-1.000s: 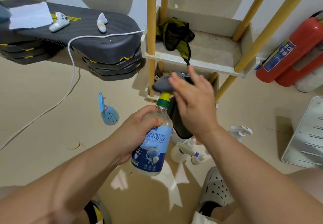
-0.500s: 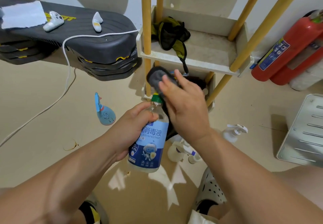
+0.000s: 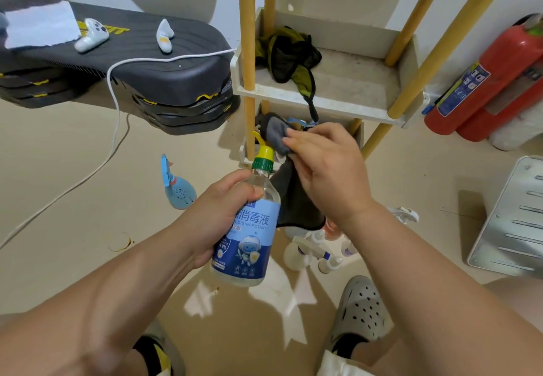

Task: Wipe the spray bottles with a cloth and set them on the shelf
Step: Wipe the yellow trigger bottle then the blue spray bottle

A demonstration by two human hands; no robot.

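Head-worn view, forward and downward

Spray bottles: one disinfectant bottle (image 3: 249, 243) in my left hand (image 3: 223, 217), one blue bottle (image 3: 177, 187) on the floor at left, and a huddle of white bottles (image 3: 296, 253) nearby on the right, too overlapped to count. Two cloths: the grey cloth (image 3: 276, 134) in my right hand (image 3: 326, 176), and an olive cloth (image 3: 288, 55) on the shelf (image 3: 323, 104). Two red fire extinguishers (image 3: 484, 82) far right. Two white controllers (image 3: 91, 35) far left.
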